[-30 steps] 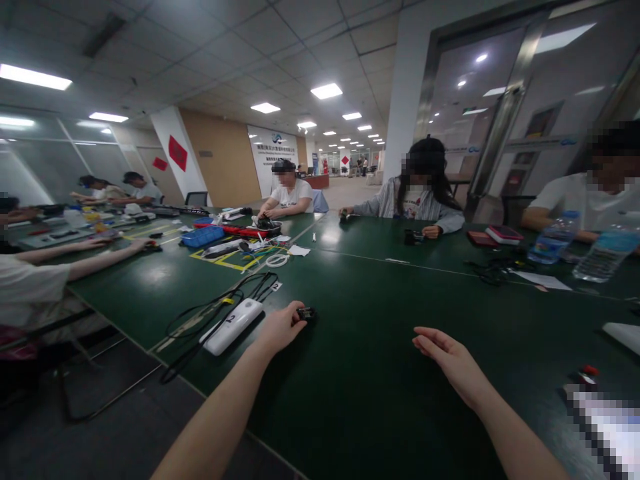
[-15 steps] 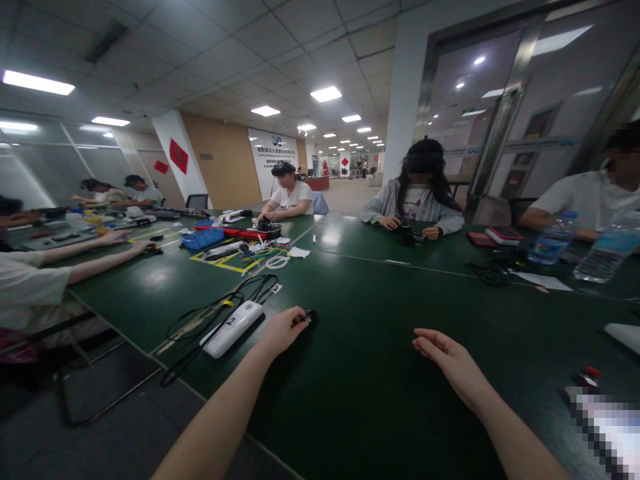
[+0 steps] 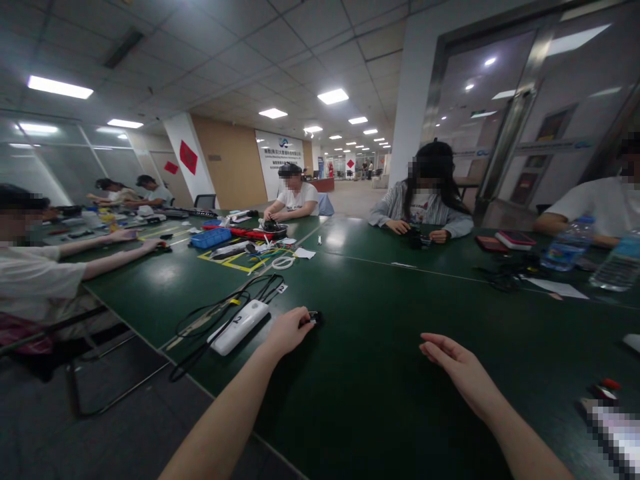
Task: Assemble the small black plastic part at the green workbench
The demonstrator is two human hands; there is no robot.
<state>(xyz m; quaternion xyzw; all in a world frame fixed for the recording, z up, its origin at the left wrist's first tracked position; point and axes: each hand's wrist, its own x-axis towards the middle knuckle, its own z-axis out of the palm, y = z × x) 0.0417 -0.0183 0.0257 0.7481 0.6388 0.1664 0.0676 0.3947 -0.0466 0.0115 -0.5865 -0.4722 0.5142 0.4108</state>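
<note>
Pinching a small dark object [image 3: 316, 318] at its fingertips, the left hand [image 3: 291, 331] is just right of the white box [image 3: 239, 327] on the near bench [image 3: 360, 293]; the right hand [image 3: 457, 357], loosely curled, apparently holding nothing, is well apart. Gripping looks done; what handling remains does not show.

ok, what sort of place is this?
Probably a company office or workroom: a lettered wall sign at the back, ceiling light panels, and people seated around a big green table.

Left hand [image 3: 290, 331] pinches, right hand [image 3: 454, 358] curves loosely.
</note>
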